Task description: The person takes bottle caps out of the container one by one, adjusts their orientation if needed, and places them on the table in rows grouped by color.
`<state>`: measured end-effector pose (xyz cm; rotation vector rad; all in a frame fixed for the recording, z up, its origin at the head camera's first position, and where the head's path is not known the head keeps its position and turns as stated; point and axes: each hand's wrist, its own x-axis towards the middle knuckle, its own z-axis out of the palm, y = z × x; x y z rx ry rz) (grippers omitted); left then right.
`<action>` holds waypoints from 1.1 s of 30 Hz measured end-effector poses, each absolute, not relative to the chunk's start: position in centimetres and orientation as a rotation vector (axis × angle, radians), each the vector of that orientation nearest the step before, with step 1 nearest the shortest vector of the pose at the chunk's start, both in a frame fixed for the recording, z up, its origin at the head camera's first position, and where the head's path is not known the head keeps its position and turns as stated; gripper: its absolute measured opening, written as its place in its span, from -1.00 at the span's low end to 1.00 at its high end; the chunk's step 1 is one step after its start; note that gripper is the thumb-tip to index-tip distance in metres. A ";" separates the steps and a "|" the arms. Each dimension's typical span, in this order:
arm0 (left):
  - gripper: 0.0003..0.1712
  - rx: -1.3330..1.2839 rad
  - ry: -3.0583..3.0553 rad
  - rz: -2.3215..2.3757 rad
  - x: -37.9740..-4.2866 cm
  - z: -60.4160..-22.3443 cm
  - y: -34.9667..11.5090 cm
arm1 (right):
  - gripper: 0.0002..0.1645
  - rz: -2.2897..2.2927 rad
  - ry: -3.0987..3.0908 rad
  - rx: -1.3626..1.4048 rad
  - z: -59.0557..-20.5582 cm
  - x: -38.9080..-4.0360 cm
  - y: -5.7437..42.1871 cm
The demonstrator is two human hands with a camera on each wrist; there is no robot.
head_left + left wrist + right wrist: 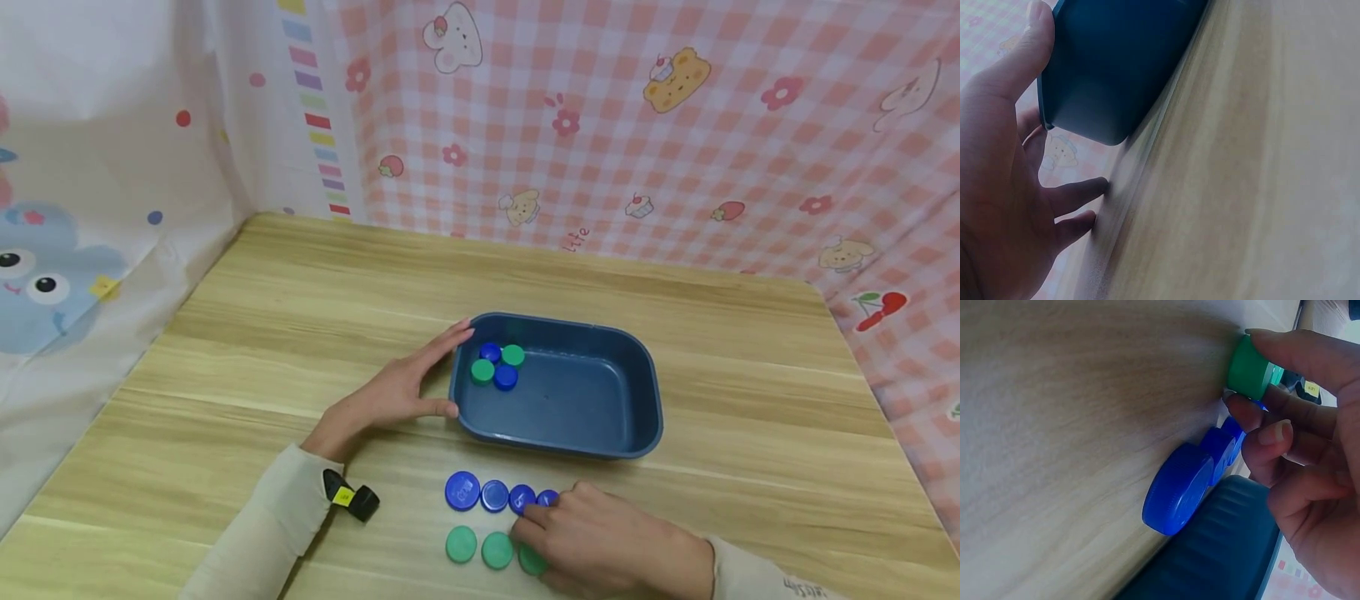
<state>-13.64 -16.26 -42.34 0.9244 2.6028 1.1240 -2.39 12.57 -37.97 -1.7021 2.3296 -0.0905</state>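
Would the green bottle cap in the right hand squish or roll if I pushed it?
The green bottle cap probably won't squish: no dent shows where the right hand pinches it. Pushed lying flat, it would likely slide; on its round edge, it might roll.

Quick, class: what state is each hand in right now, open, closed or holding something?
Left hand: open, touching the blue tub.
Right hand: closed, pinching a green cap.
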 end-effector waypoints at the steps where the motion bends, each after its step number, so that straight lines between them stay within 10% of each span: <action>1: 0.12 0.923 2.603 1.121 -13.6 -42.3 -16.3 | -0.75 -0.085 2.335 -1.710 -38.0 -2.4 12.6; 33: 0.11 0.956 2.606 1.116 -13.7 -42.4 -16.3 | -0.65 -0.174 2.387 -1.731 -35.8 -3.0 13.0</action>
